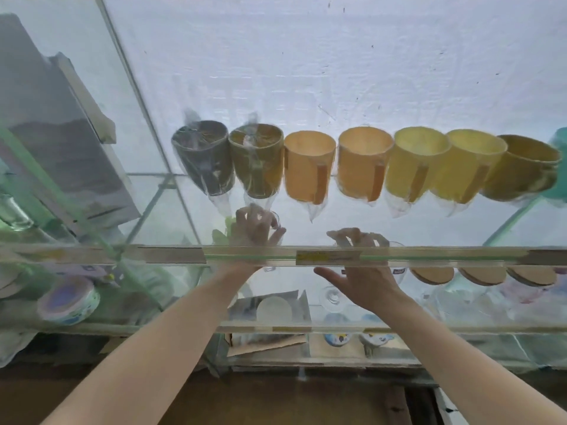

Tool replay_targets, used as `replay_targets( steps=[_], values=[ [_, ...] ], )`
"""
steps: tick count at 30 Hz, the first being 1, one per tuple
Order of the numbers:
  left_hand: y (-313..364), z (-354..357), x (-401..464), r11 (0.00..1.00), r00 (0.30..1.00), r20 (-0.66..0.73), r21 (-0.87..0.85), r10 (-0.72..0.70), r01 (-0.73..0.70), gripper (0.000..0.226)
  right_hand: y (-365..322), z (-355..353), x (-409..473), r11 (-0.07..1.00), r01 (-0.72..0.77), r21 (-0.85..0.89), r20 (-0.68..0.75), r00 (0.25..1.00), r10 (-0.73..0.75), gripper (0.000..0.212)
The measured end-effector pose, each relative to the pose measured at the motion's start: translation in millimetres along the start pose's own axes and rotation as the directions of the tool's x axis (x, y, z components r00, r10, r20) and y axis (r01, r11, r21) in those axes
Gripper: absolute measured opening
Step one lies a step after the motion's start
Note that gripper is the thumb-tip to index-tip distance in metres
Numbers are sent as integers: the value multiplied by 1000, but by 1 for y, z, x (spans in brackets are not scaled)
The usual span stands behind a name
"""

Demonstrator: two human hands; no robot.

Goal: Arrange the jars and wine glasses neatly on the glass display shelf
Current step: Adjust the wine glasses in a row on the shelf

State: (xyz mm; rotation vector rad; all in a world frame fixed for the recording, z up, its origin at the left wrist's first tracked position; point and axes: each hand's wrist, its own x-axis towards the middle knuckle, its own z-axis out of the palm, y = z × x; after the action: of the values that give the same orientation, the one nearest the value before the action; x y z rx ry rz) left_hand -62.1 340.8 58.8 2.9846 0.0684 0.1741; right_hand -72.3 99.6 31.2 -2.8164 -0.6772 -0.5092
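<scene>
Both hands reach up past the front edge of the glass display shelf [399,256]. The left hand [254,228] has its fingers [277,233] curled on what looks like a wine glass [274,219], just right of the palm. The right hand [362,271] is spread, fingers apart, touching a second clear glass [395,250] beside the cork-lidded jars [432,276], stems likely upright.

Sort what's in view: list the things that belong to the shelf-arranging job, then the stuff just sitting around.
Job:
left hand on a clear glass
right hand
wine glass
cork-lidded jars
glass shelf

Sitting around:
wrapped mugs
cardboard box
patterned bowl
</scene>
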Motion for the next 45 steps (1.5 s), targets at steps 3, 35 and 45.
replay_targets(
  steps=[3,35,45],
  values=[
    [-20,40,26,991,997,-62,-130,-50,41,29,5,-3,0,999,-24,34,68,997,21,76],
    [19,15,-22,742,911,286,-669,297,-32,76,36,-11,10,994,81,76,274,957,-99,74],
    [20,15,-20,761,894,307,-647,327,-56,76,33,-13,10,997,54,52,276,959,-66,81]
  ],
)
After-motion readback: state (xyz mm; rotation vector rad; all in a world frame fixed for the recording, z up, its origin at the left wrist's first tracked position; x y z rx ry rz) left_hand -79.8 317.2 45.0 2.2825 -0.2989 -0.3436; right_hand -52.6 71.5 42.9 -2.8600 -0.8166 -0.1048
